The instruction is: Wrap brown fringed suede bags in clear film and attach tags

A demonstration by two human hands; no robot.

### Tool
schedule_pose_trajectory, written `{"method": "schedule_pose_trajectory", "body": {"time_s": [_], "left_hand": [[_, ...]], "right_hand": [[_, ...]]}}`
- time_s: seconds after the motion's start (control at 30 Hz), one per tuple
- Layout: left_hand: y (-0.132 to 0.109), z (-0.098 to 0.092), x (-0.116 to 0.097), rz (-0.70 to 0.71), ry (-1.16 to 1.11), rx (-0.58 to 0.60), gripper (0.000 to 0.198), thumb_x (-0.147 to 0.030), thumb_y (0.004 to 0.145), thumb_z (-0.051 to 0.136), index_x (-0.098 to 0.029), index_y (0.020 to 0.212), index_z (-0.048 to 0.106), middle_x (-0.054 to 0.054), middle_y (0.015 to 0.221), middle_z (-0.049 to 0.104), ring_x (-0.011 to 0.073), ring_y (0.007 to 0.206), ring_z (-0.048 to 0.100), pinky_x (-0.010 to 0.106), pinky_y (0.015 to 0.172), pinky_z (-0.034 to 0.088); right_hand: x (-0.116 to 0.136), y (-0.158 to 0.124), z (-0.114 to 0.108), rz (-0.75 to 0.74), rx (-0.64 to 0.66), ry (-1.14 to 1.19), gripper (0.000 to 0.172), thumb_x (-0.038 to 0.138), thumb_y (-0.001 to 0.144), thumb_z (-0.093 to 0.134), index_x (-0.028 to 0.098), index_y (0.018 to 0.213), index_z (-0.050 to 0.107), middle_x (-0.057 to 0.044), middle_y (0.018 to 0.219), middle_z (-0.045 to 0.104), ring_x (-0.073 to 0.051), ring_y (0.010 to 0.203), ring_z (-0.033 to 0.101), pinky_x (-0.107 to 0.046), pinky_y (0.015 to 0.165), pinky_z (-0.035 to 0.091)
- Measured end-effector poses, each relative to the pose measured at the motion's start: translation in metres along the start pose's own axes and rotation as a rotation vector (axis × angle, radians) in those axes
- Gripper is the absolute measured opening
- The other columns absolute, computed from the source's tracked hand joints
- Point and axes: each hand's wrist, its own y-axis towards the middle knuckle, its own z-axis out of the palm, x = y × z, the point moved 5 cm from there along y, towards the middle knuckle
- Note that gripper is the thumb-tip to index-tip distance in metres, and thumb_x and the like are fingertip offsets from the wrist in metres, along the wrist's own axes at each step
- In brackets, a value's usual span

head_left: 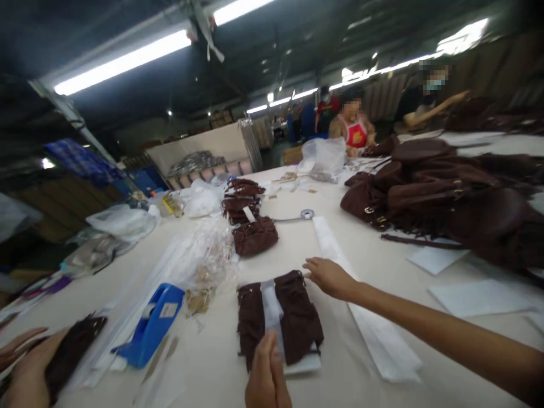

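Note:
A dark brown fringed bag (297, 317) lies flat on the table in front of me, with a pale translucent strip (271, 306) running down its middle. White paper shows from under its near edge. My left hand (267, 371) is closed at the near end, fingers pressed together on the strip; the fingertips' exact hold is partly hidden. Beside the far right corner of the bag, my right hand (330, 277) is stretched out with fingers apart, holding nothing. Just beyond lies a brown fringed bundle (255, 237), in front of a stack of similar brown pieces (242, 199).
A blue tape dispenser (155, 326) stands left, near clear plastic bags (208, 249). At far left another person's hands (32, 368) hold a brown piece. Brown bags (450, 198) heap at right, near white sheets (480, 297) and a long white strip (369, 317). Co-workers (355, 133) sit beyond.

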Motion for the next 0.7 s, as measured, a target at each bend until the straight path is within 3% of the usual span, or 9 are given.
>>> {"method": "schedule_pose_trajectory", "body": {"time_s": [0.07,0.13,0.2,0.3,0.43,0.57,0.7], "left_hand": [[0.013,-0.004,0.005,0.096,0.099,-0.078,0.041,-0.03,0.1,0.033,-0.018,0.136,0.049,0.011,0.139,0.054,0.0219,0.131,0.048,0.04,0.108,0.042],[0.024,0.005,0.004,0.172,0.227,-0.103,0.046,-0.027,0.099,0.037,-0.015,0.143,0.04,0.013,0.146,0.047,0.0231,0.138,0.04,0.042,0.112,0.038],[0.028,0.019,0.001,0.204,0.35,-0.102,0.055,-0.029,0.097,0.042,-0.014,0.148,0.03,0.015,0.151,0.039,0.0262,0.143,0.03,0.048,0.116,0.031],[0.023,0.037,0.005,0.183,0.481,-0.092,0.069,-0.035,0.095,0.048,-0.012,0.152,0.017,0.017,0.155,0.032,0.0311,0.146,0.02,0.058,0.118,0.021],[0.013,0.049,0.015,0.115,0.551,-0.074,0.078,-0.039,0.093,0.05,-0.01,0.153,0.009,0.02,0.156,0.027,0.0335,0.147,0.017,0.062,0.118,0.017],[0.016,0.055,0.016,0.092,0.576,-0.055,0.077,-0.035,0.094,0.049,-0.01,0.153,0.007,0.021,0.155,0.029,0.034,0.146,0.017,0.064,0.117,0.014],[0.018,0.055,0.013,0.089,0.581,-0.052,0.075,-0.033,0.094,0.049,-0.01,0.153,0.009,0.02,0.155,0.029,0.0337,0.147,0.017,0.065,0.117,0.014]], "right_hand": [[0.039,0.014,0.004,-0.094,-0.063,0.043,0.041,0.038,0.102,0.034,0.016,0.129,0.054,-0.014,0.135,0.054,-0.027,0.124,0.049,-0.042,0.102,0.04],[0.071,0.022,0.014,-0.154,-0.096,0.043,0.046,0.042,0.101,0.034,0.016,0.136,0.049,-0.014,0.142,0.048,-0.029,0.131,0.043,-0.045,0.106,0.036],[0.087,0.025,0.031,-0.156,-0.094,0.023,0.053,0.047,0.1,0.034,0.015,0.141,0.045,-0.015,0.147,0.043,-0.031,0.137,0.036,-0.049,0.11,0.031],[0.081,0.024,0.059,-0.092,-0.071,0.013,0.063,0.054,0.099,0.034,0.011,0.145,0.04,-0.019,0.15,0.038,-0.033,0.14,0.03,-0.053,0.113,0.024],[0.065,0.018,0.083,-0.071,-0.054,0.026,0.067,0.055,0.098,0.035,0.011,0.149,0.034,-0.019,0.153,0.032,-0.032,0.143,0.024,-0.053,0.116,0.019],[0.06,0.014,0.089,-0.062,-0.06,0.039,0.066,0.053,0.098,0.037,0.013,0.15,0.031,-0.018,0.155,0.03,-0.031,0.144,0.023,-0.054,0.116,0.017],[0.058,0.021,0.077,-0.069,-0.02,0.086,0.063,0.053,0.099,0.035,0.012,0.147,0.037,-0.018,0.151,0.036,-0.031,0.141,0.029,-0.053,0.114,0.022]]}}
